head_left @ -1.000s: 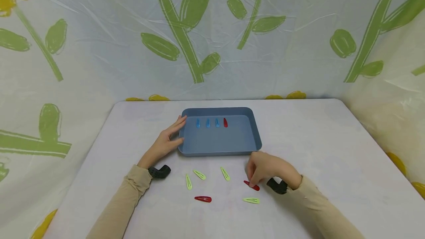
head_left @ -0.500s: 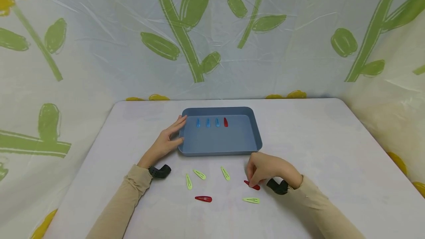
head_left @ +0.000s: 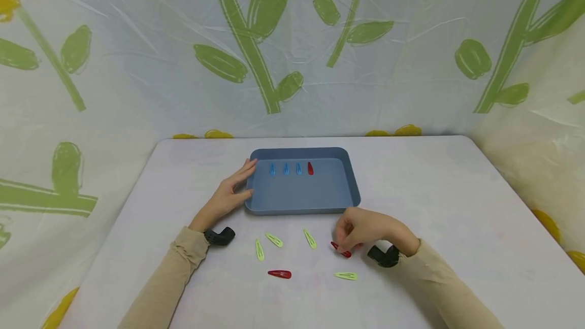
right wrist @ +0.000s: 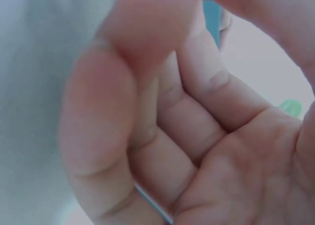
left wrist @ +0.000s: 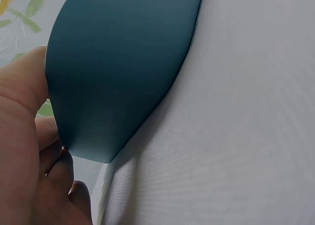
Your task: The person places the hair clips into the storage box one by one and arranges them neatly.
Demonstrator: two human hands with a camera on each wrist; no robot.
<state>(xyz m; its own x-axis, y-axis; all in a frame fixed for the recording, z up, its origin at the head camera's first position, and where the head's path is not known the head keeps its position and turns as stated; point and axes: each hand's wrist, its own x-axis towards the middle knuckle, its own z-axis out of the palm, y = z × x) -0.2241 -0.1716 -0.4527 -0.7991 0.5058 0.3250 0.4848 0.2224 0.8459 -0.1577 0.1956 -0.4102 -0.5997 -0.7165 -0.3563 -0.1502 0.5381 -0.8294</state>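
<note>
My right hand [head_left: 367,227] pinches a red snap hair clip [head_left: 346,254] between thumb and fingertips, low over the table in front of the tray's near right corner. The right wrist view shows curled fingers [right wrist: 98,112] but hides the clip. My left hand [head_left: 228,192] rests with extended fingers against the left edge of a blue-grey tray [head_left: 297,199]. In the left wrist view the hand [left wrist: 19,131] lies along the tray's wall [left wrist: 118,77]. Inside the tray, a row holds blue hair clips [head_left: 286,169] and one red hair clip [head_left: 310,168] at its right end.
Lime green hair clips [head_left: 310,239] are scattered on the white table [head_left: 219,293], one of them [head_left: 346,276] nearer me, below the right hand. Another red hair clip [head_left: 280,274] lies to the left. A flower-printed sheet [head_left: 384,90] hangs behind the table.
The right hand has shifted slightly left and away from me, and the pinched red hair clip has moved with it. My left hand and the tray stay put.
</note>
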